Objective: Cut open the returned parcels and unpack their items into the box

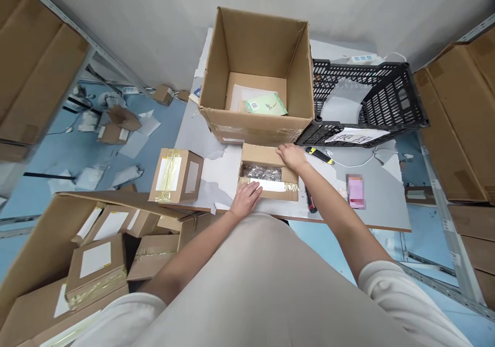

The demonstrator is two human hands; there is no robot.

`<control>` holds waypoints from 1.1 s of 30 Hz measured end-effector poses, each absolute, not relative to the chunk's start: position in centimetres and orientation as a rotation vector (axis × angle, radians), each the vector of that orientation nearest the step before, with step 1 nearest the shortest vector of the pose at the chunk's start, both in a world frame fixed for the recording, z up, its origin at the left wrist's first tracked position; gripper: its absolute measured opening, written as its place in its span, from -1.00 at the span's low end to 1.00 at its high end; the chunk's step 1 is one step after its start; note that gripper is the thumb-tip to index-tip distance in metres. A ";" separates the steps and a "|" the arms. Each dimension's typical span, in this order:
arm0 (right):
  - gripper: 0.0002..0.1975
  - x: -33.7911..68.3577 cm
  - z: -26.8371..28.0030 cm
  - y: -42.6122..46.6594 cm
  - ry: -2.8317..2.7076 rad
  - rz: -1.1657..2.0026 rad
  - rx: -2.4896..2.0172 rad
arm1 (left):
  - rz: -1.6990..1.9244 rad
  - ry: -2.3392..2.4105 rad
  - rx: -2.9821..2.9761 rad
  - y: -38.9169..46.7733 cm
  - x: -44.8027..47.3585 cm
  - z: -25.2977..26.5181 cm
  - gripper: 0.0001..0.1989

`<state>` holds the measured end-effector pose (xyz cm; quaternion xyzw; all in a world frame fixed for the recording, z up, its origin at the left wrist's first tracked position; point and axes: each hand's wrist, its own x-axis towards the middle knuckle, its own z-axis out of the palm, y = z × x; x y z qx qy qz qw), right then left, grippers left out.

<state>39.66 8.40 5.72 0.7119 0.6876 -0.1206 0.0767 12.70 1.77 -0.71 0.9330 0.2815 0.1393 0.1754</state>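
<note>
In front of me a small cardboard box lies with its top flaps opened out. Crumpled clear plastic wrap shows inside it. My left hand rests on the near flap at the left, fingers stretched out beside a white label and yellowish tape. At the far right corner, my right hand has its fingers bent over the far flap, closed on its edge. A yellow-and-black utility knife lies right of that hand. A red-and-black tool sits beside the box, partly under my right forearm.
Behind stands a large open carton holding a green packet. A black plastic crate is at its right. A taped box stands on the left of the table. Lower left, a big carton holds several boxes.
</note>
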 end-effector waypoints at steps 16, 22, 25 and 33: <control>-0.65 35.1 6.5 -4.7 2.315 -0.374 1.948 | 0.065 0.634 2.552 11.8 9.9 2.3 0.23; -0.64 31.6 4.2 -11.1 2.355 -0.115 2.010 | 0.157 0.590 2.574 11.2 9.8 1.0 -0.08; -0.56 31.2 3.8 -13.0 2.413 -0.241 2.034 | -0.022 0.547 2.615 11.4 9.6 2.5 0.00; -0.65 34.8 7.7 -4.8 2.475 -0.623 1.906 | -0.130 0.528 2.729 9.4 12.5 6.9 -0.60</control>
